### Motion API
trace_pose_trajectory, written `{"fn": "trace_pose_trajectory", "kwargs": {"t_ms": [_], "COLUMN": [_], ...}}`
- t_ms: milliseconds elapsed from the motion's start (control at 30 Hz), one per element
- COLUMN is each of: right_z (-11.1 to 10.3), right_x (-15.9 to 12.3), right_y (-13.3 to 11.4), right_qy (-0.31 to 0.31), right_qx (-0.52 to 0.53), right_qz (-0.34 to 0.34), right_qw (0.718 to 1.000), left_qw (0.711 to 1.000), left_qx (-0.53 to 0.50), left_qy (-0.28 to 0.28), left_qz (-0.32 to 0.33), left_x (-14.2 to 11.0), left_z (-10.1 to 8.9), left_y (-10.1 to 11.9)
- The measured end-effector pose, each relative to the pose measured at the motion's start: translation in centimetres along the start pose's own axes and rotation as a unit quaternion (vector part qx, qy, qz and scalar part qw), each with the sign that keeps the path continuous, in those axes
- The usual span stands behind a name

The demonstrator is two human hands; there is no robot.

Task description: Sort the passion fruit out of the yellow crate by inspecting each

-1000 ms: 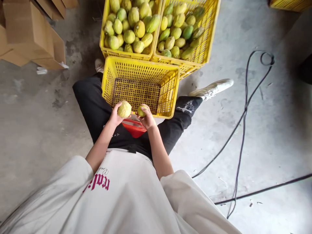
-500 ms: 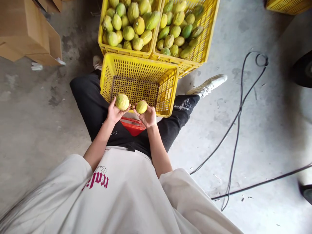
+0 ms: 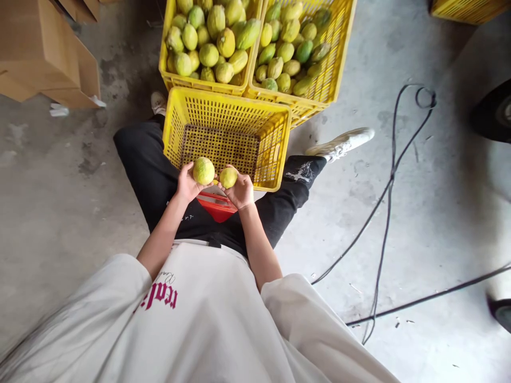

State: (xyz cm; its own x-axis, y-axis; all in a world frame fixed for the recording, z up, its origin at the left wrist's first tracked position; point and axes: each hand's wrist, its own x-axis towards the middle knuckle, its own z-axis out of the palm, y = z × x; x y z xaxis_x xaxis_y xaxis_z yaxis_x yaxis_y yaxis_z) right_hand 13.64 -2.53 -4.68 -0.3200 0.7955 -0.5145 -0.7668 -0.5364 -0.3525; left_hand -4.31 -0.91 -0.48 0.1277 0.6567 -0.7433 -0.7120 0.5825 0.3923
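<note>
My left hand [image 3: 188, 182] is curled around a large, round yellow-green fruit [image 3: 203, 171], its fingers beneath and beside it. A smaller yellow fruit [image 3: 228, 177] rests in the fingers of my right hand [image 3: 241, 190], with the palm turned up. The two fruits are side by side, a small gap between them. Both hands are above the near rim of a yellow plastic crate [image 3: 227, 101] that stands between my legs. Its perforated floor shows no fruit in the visible part.
Beyond it, a left yellow crate [image 3: 199, 83] and a right yellow crate [image 3: 339, 58] hold many yellow and green fruits. Cardboard boxes [image 3: 48, 48] stand at the far left. A black cable [image 3: 389, 186] loops over the floor at right. Something red [image 3: 217, 207] lies below my hands.
Both fruits have been turned in my hands and show other sides. My right hand has rolled palm up. The view has shifted slightly, and dark wheel-like shapes show at the right edge.
</note>
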Motion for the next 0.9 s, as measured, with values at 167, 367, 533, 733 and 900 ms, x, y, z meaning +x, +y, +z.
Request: {"fn": "trace_pose_trajectory", "kwargs": {"t_ms": [167, 367, 533, 733, 900], "right_z": [0.0, 0.2, 0.5, 0.7, 1.0], "right_x": [0.0, -0.2, -0.3, -0.2, -0.4], "right_y": [-0.1, -0.2, -0.3, -0.2, -0.3], "right_qy": [0.026, 0.071, 0.058, 0.038, 0.026], "right_qx": [0.012, 0.05, 0.067, 0.058, 0.068], "right_qz": [0.003, -0.012, -0.014, -0.027, -0.009], "right_qw": [1.0, 0.996, 0.996, 0.997, 0.997], "left_qw": [0.999, 0.999, 0.999, 1.0, 0.999], "left_qx": [-0.028, -0.009, 0.007, 0.01, 0.008], "left_qy": [0.013, 0.015, 0.021, 0.028, 0.031], "left_qz": [0.005, 0.03, 0.032, 0.009, 0.01], "left_x": [0.0, 0.4, 0.5, 0.0, 0.2], "left_z": [0.0, -0.3, -0.6, 0.2, 0.2], "left_y": [0.0, -0.2, -0.3, 0.1, 0.2]}}
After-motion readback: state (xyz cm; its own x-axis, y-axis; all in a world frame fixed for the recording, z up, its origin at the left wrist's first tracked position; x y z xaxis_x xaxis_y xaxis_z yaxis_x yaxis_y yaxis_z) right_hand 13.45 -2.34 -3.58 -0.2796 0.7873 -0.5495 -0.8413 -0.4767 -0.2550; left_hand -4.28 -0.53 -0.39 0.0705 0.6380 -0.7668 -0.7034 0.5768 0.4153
